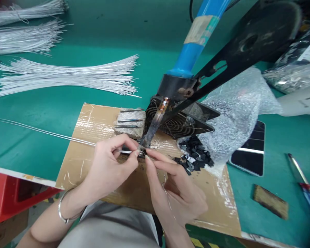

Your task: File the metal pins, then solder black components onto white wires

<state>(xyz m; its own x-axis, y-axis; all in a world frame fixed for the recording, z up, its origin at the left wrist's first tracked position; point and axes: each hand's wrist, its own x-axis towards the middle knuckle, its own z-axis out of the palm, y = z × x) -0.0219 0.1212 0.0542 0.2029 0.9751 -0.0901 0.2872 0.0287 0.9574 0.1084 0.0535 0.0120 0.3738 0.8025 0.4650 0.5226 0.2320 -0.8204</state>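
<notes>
My left hand (117, 158) is closed in a pinch on a pair of thin white wires (82, 141), which trail away to the left. Close beside it, my right hand (174, 182) has its thumb and finger pinched together; whatever sits at those fingertips is too small to make out. A thin silvery strand (168, 201) crosses the right palm. Between both sets of fingertips comes down the tip of a blue-handled soldering iron (152, 129), held in a black clamp. The wire ends there are partly hidden by fingers and the tip.
Cardboard (80, 151) lies under the work. A grey block (130, 120) carries metal rods. Behind stand a black fan (181, 124) and clamp arm (237, 58). Small black pieces (196, 155) spill from bubble wrap (237, 100). White wire bundles (67, 77), a phone (250, 158) and a pen (299, 172) lie around.
</notes>
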